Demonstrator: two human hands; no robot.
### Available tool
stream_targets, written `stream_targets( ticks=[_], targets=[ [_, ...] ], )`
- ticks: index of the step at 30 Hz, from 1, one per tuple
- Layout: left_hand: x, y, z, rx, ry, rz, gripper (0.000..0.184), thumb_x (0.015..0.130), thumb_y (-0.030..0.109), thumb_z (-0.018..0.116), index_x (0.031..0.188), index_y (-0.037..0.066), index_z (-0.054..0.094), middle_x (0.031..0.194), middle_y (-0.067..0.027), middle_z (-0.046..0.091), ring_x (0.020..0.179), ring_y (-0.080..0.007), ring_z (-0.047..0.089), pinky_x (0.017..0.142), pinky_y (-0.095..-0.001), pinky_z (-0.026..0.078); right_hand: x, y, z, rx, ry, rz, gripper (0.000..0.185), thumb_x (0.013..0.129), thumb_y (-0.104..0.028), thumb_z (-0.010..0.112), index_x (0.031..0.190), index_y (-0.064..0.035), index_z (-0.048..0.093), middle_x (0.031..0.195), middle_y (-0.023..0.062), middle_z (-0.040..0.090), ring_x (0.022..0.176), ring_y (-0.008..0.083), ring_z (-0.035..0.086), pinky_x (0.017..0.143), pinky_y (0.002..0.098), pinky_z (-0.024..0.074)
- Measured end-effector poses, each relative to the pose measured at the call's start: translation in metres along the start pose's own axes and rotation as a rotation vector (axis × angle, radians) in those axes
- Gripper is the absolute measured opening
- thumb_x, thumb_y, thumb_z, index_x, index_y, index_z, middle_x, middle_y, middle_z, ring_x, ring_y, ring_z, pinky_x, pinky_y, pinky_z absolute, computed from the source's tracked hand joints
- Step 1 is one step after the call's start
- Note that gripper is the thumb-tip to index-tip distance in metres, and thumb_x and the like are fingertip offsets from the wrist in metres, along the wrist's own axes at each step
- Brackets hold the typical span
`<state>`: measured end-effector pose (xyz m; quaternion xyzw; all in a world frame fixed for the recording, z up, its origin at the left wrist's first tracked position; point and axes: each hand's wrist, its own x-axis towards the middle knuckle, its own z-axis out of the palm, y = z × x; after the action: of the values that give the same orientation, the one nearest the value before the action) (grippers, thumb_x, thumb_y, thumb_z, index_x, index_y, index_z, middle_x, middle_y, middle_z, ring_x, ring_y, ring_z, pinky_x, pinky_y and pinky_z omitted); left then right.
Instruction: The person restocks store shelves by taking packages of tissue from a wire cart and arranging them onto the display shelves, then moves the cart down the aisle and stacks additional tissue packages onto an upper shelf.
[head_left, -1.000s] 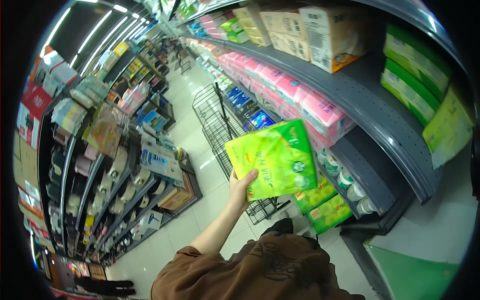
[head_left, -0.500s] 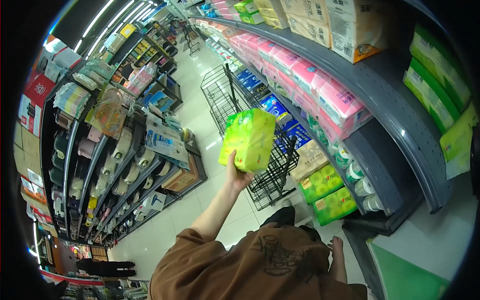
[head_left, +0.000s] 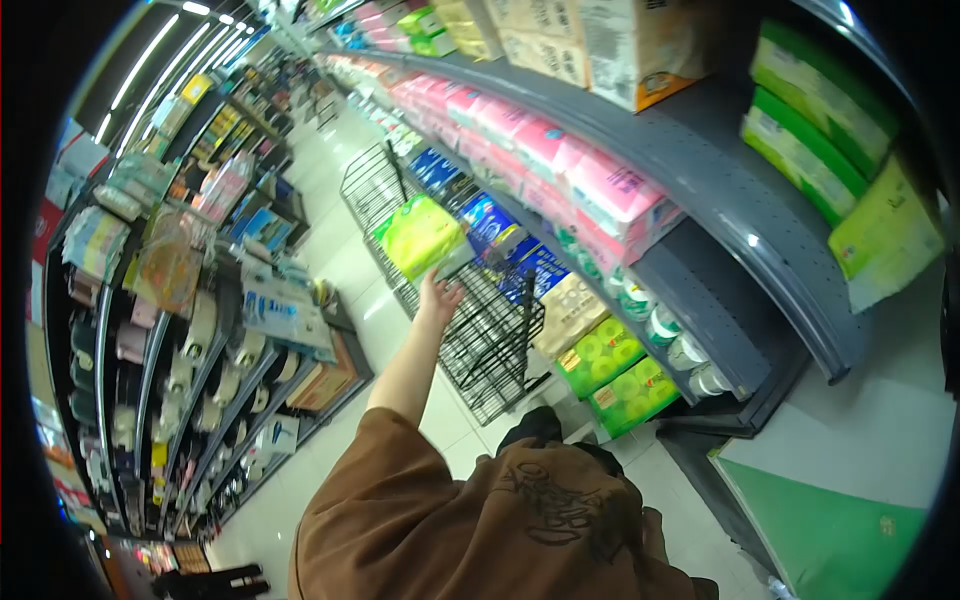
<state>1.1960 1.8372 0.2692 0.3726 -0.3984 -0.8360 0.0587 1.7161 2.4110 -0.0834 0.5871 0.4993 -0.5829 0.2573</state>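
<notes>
My left hand (head_left: 441, 297) reaches out over the black wire shopping cart (head_left: 486, 348). Its fingers are apart, at the near edge of a bright green and yellow pack of tissues (head_left: 422, 238). The pack is at the far part of the cart, tilted; whether it rests on the wire or is still in the air I cannot tell. Thumb and pack look very close, perhaps touching. Of my right hand (head_left: 654, 535), only a sliver shows beside the brown shirt, with its fingers hidden.
Right of the cart runs a shelf (head_left: 700, 210) with pink tissue packs (head_left: 560, 150). Green packs (head_left: 632, 395) and blue packs (head_left: 490, 220) sit low beside the cart. A rack of household goods (head_left: 190, 370) stands on the left. Tiled floor (head_left: 330, 420) lies between.
My left hand has stretched farther forward and its fingers have come off the tissue pack, which is now farther away over the cart. The view has shifted. My right hand is more hidden.
</notes>
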Motion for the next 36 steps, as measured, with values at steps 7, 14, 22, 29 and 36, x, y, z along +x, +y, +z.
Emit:
stream_targets(
  ticks=[7, 14, 22, 29, 36],
  targets=[
    [-0.035, -0.055, 0.007, 0.921, -0.077, 0.678, 0.046, 0.092, 0.018, 0.064, 0.132, 0.000, 0.049, 0.107, -0.0127, 0.057, 0.093, -0.0247, 0.055, 0.087, -0.0386, 0.049, -0.096, -0.111, 0.037, -0.246, 0.015, -0.461, 0.039, 0.095, -0.020, 0.059, 0.127, 0.0016, 0.059, 0.100, 0.0129, 0.068, 0.080, 0.0198, 0.066, 0.069, 0.0313, 0.0537],
    [-0.112, -0.090, 0.046, 1.571, -0.484, 0.811, 0.055, 0.101, 0.045, 0.054, 0.131, -0.002, 0.056, 0.142, -0.0271, 0.047, 0.129, -0.0448, 0.048, 0.109, -0.0469, 0.040, -0.438, -0.387, 0.073, 0.011, -0.027, -1.621, 0.026, 0.089, -0.007, 0.072, 0.114, -0.0036, 0.066, 0.098, 0.0102, 0.072, 0.088, 0.0186, 0.070, 0.083, 0.0328, 0.0541],
    [-0.120, -0.090, 0.050, 1.513, -0.477, 0.851, 0.047, 0.100, 0.040, 0.056, 0.118, -0.003, 0.064, 0.127, -0.0256, 0.059, 0.120, -0.0427, 0.056, 0.102, -0.0466, 0.046, -0.582, -0.524, -0.005, 0.197, 1.164, -1.734, 0.024, 0.087, -0.011, 0.072, 0.107, -0.0002, 0.065, 0.107, 0.0159, 0.061, 0.095, 0.0315, 0.062, 0.084, 0.0403, 0.0509],
    [-0.124, -0.090, 0.050, 1.508, -0.442, 0.870, 0.047, 0.100, 0.042, 0.057, 0.115, -0.001, 0.066, 0.120, -0.0233, 0.062, 0.112, -0.0415, 0.060, 0.097, -0.0458, 0.048, -0.553, -0.556, -0.018, -0.007, 0.973, -1.789, 0.025, 0.096, -0.012, 0.059, 0.110, 0.0059, 0.069, 0.146, 0.0269, 0.042, 0.124, 0.0426, 0.053, 0.104, 0.0433, 0.0443],
    [-0.128, -0.087, 0.057, 1.569, -0.433, 0.774, 0.052, 0.100, 0.045, 0.055, 0.117, -0.003, 0.067, 0.119, -0.0272, 0.063, 0.113, -0.0426, 0.060, 0.099, -0.0452, 0.047, -0.593, -0.481, 0.004, 0.379, 0.512, -1.906, 0.023, 0.100, -0.010, 0.055, 0.105, 0.0047, 0.072, 0.162, 0.0204, 0.027, 0.141, 0.0309, 0.044, 0.108, 0.0355, 0.0397]
  ],
)
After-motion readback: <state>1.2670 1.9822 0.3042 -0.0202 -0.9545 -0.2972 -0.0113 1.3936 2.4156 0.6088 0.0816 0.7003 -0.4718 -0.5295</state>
